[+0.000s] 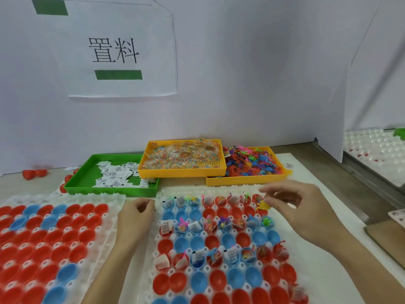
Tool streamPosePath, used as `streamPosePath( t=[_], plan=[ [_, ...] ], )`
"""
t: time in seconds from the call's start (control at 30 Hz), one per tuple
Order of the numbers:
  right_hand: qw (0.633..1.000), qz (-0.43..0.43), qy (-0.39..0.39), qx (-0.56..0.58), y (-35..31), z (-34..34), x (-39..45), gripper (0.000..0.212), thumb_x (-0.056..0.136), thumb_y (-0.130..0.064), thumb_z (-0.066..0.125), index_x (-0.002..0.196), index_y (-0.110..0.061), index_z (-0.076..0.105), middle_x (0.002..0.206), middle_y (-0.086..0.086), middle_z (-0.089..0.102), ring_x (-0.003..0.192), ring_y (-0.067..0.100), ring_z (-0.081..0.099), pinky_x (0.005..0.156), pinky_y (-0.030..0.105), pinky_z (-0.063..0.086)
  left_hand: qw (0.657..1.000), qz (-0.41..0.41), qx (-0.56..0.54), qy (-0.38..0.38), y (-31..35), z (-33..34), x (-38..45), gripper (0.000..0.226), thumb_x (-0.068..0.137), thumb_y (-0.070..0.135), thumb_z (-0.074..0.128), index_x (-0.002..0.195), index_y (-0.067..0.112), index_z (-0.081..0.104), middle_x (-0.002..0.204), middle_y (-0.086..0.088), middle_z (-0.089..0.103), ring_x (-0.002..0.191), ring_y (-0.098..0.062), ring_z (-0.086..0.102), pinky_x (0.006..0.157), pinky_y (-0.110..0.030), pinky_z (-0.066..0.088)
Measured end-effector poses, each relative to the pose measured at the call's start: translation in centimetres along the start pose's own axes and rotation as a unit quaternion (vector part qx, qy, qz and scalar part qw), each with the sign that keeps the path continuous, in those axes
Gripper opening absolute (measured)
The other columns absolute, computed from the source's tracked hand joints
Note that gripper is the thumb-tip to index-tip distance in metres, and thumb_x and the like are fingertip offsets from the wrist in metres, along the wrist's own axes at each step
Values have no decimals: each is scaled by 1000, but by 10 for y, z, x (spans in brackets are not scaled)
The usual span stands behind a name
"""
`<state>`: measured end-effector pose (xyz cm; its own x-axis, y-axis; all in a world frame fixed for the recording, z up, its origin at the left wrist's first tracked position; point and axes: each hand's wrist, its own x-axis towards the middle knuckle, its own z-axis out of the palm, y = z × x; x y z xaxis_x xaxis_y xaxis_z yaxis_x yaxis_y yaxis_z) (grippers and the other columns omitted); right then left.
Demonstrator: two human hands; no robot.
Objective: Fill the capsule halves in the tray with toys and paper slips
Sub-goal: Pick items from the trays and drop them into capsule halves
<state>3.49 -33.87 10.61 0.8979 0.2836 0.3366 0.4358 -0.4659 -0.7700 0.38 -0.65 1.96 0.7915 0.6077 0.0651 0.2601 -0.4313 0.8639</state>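
- Head view, item one: white capsule tray (219, 190) lies right in front of you on the table, its sockets seated with red and blue capsule halves (198, 243).
- Filled halves: the far row, the third row and the fifth row carry paper slips (166, 227) and small toys; the rows between them, and the nearest rows, sit bare.
- Your right hand (300, 207): hovers over the tray's far right corner, thumb and fingertips pinched on a small yellow toy (264, 205); the other fingers curl loosely.
- Your left hand (135, 212): at the tray's far left edge, fingers curled in; whether it holds anything, you cannot tell.
- Second tray (65, 238): to your left, touching the first, full of red and blue halves.
- Green bin (87, 185): beyond the trays, holding white slips.
- Yellow bin (184, 172): just right of the green one and overlapping it, heaped with clear packets of coloured bits.
- Second yellow bin (245, 179): further right, heaped with coloured toy figures.
- Loose red halves (35, 173): on the table, far left.
- Paper sign (114, 49): on the white wall behind.
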Motion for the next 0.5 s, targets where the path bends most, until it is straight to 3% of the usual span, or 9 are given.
streamPosePath(
  t=[0.1, 0.2, 0.3, 0.5],
  plan=[
    [999, 22, -27, 16, 2, 2, -24, 35, 81, 2, 77, 87, -33, 76, 88, -18, 74, 79, 6, 71, 74, 12, 54, 999, 24, -28, 14, -6, 0, -15, 19, 97, 15, 56, 106, 19, 73, 93, 8, 69, 90, -9, 64, 78, -28, 47],
    [999, 29, -45, 13, 2, 5, -40, 36, 80, 3, 78, 86, -33, 76, 85, -16, 74, 78, 4, 71, 75, 12, 54, 996, 28, -75, 29, -11, 0, -28, 19, 97, 15, 55, 106, 21, 71, 97, 10, 70, 94, -4, 64, 78, -22, 48],
    [998, 29, -48, 16, -3, 7, -49, 39, 79, 3, 78, 83, -36, 75, 84, -17, 74, 78, 5, 72, 76, 16, 56, 993, 17, -111, 39, -10, 0, -31, 21, 98, 14, 53, 108, 16, 71, 97, 3, 72, 92, -11, 67, 83, -30, 53],
    [998, 17, -58, -1, -12, 1, -62, 30, 78, -2, 80, 82, -32, 76, 82, -20, 74, 76, 7, 70, 72, 20, 56, 993, 23, -110, 37, -12, 1, -32, 22, 96, 11, 51, 102, 18, 71, 93, 2, 72, 90, -13, 67, 85, -32, 55]
  ],
)
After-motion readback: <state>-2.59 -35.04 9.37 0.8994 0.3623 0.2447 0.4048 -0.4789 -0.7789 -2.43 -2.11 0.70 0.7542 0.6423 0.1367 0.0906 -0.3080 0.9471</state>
